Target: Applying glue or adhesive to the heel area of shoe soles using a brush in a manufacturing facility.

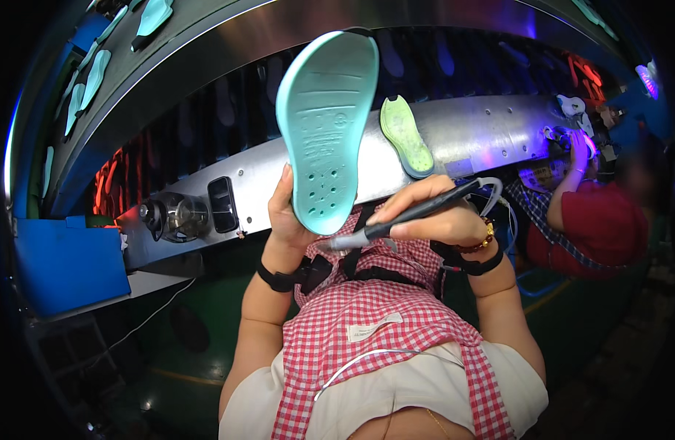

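A turquoise shoe sole (326, 139) stands raised in front of me, toe end up, with grooves and several small holes in its face. My left hand (284, 216) grips it by the lower left edge near the heel; part of the fingers is hidden behind it. In my right hand (447, 220) is a black pen-shaped power tool (419, 210) with a grey front end. Its tip points left, just below the heel, and I cannot tell if it touches. A yellow-green sole (405, 136) lies beyond my right hand on the metal bench (491, 128).
On the bench at left are a glass jug (182, 217) and a black tray (222, 205). A blue box (74, 268) stands farther left. Soles (96, 77) lie on a belt at upper left. A pale hose (491, 183) trails by my right wrist. A co-worker (594, 224) sits at right.
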`<state>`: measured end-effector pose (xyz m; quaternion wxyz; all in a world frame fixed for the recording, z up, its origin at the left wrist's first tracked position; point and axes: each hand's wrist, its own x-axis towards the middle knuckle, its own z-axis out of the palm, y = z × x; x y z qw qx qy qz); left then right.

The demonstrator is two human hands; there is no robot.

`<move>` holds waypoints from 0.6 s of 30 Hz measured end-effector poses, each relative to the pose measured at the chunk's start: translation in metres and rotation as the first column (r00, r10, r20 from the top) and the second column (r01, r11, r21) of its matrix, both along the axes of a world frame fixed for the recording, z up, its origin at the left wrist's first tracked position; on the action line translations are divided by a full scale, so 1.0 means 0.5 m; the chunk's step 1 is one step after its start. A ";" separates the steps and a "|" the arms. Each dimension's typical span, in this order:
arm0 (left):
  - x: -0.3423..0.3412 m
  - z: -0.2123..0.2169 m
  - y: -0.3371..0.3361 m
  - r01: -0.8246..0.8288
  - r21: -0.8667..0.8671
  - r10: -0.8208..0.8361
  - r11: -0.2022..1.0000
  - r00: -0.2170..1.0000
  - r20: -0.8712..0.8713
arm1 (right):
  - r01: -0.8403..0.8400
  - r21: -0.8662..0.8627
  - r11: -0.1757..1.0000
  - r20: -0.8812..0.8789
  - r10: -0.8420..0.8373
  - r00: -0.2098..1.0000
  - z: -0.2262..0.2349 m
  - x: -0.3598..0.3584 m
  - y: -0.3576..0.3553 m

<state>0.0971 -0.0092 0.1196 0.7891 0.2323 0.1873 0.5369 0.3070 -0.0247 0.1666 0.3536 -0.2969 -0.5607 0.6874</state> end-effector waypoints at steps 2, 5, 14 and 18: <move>-0.001 0.010 0.008 0.004 -0.037 -0.006 0.999 0.999 -0.050 | 0.054 0.057 0.997 0.052 -0.057 0.997 0.001 0.002 0.006; -0.011 0.016 0.027 0.209 -0.007 -0.209 0.978 0.977 -0.030 | -0.124 0.454 0.882 0.167 0.052 0.985 0.001 -0.006 0.022; -0.025 0.074 0.022 0.467 -0.185 -0.501 0.864 0.774 -0.388 | -0.340 0.517 0.786 0.225 0.259 0.939 0.028 0.034 0.062; -0.048 0.069 0.017 0.440 -0.240 -0.501 0.865 0.741 -0.448 | -0.435 0.506 0.744 0.287 0.331 0.899 0.060 0.049 0.062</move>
